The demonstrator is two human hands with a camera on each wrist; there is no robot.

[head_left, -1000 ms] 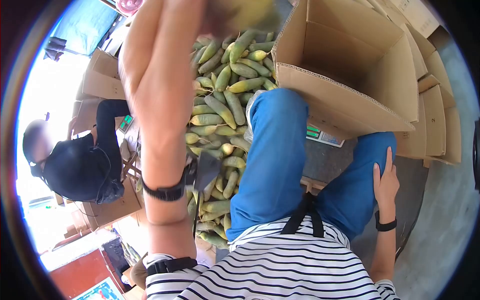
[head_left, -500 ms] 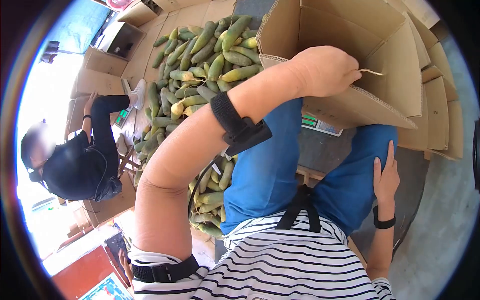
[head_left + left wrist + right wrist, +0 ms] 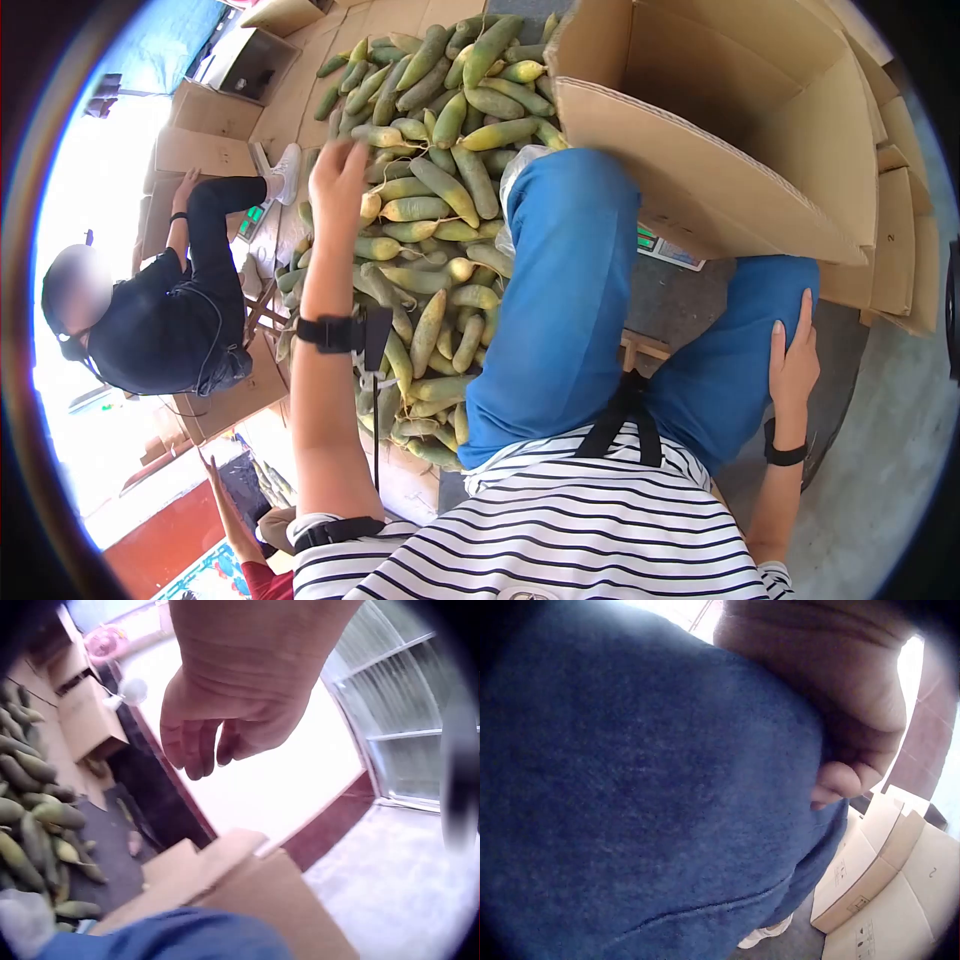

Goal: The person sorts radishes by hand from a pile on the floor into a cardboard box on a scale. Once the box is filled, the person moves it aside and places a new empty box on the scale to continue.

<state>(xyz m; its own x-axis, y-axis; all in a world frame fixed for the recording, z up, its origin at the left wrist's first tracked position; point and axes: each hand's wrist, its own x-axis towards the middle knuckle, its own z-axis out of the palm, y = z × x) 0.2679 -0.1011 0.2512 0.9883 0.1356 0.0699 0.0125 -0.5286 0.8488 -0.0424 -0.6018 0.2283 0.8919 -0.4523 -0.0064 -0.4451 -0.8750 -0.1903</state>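
Observation:
Long green radishes [image 3: 415,209] lie in a broad heap left of the person's knees, many with thin root tails. My left hand [image 3: 338,185] is over the left part of this heap. In the left wrist view its fingers [image 3: 196,746] hang loosely bent, with nothing between them. My right hand [image 3: 795,360] rests on the right knee in blue trousers [image 3: 735,340], fingers extended along the cloth; the right wrist view shows its fingertips [image 3: 840,780] against the denim. A large cardboard box [image 3: 700,170] stands uncovered in front of the knees, its bottom partly hidden.
Under the box, a scale [image 3: 672,250] with a green display shows between the knees. Folded cardboard boxes [image 3: 893,235] stand along the right. Another person in black [image 3: 165,315] sits at the left. An arm in a red sleeve [image 3: 262,578] shows at the lower left.
My left hand held a blurred greenish radish above the heap, then moved right to the box rim, a root tail showing beyond its fingers. Now it is back left over the heap, holding nothing.

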